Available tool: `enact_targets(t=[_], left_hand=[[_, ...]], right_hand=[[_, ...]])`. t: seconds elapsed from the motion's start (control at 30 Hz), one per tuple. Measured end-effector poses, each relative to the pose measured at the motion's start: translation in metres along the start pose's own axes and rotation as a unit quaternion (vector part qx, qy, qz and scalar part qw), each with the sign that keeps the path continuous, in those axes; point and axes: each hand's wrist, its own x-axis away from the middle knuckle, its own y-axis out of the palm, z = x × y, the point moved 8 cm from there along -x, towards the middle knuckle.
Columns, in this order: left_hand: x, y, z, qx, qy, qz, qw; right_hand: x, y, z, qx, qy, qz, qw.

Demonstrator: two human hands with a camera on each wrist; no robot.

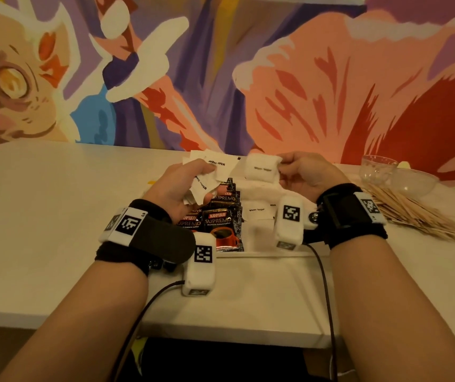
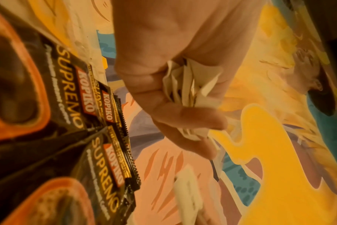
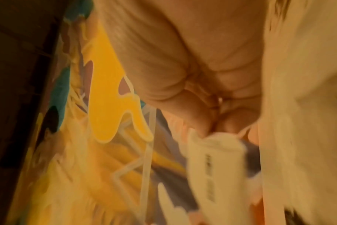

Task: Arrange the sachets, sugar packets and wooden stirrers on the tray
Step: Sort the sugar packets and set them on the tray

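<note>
Our two hands hold white sugar packets above the tray.

Nearest us, just under our left wrist, dark Kopiko Supremo coffee sachets (image 1: 222, 228) lie overlapped on the white tray (image 1: 259, 253), each printed with a red cup and gold lettering. Beside them, under our right wrist, flat white sugar packets (image 1: 256, 210) with small black print rest on the tray. Above the sachets, our left hand (image 1: 178, 186) curls tightly round a crumpled bunch of packets (image 1: 208, 177), their white corners fanning out past the fingers (image 2: 183, 115). Just right of it, our right hand (image 1: 303, 173) pinches a single puffy white packet (image 1: 262, 168) by its edge between thumb and fingertips. Out beyond our right wrist, a loose heap of pale wooden stirrers (image 1: 414, 213) lies on the table (image 1: 41, 202), with two clear glass bowls (image 1: 397, 175) behind it.
</note>
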Motion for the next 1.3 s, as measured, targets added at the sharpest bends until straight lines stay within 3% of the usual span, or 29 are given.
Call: enact_targets(t=[0.17,0.27,0.4,0.57,0.7,0.83,0.93,1.07,1.3], left_hand=[[0.001,0.001,0.0,-0.01,0.001,-0.007,1.0],[0.001,0.002,-0.002,-0.018,-0.009,-0.011,1.0],[0.002,0.005,-0.004,-0.037,-0.019,-0.023,0.999],[0.003,0.006,-0.004,-0.044,-0.016,-0.032,0.998],[0.002,0.007,-0.001,-0.04,0.001,-0.04,0.998],[0.002,0.006,-0.001,-0.044,0.016,-0.038,0.998],[0.0,0.005,0.0,-0.046,0.021,-0.036,0.998],[0.0,0.008,0.0,-0.128,0.043,-0.049,0.99],[0.001,0.01,0.0,-0.165,0.046,-0.062,0.983]], right_hand=[[-0.011,-0.032,0.035,0.171,0.165,0.011,0.971],[-0.016,-0.043,0.042,0.294,0.193,0.021,0.936],[-0.02,-0.049,0.046,0.348,0.198,0.029,0.916],[-0.017,-0.05,0.039,0.352,0.173,0.05,0.918],[-0.012,-0.042,0.018,0.28,0.105,0.076,0.951],[0.014,0.007,-0.005,0.116,0.012,-0.024,0.993],[0.031,0.048,-0.012,0.064,-0.019,-0.123,0.99],[0.034,0.072,-0.011,0.099,-0.076,-0.161,0.979],[0.028,0.056,-0.007,0.058,-0.057,-0.09,0.993]])
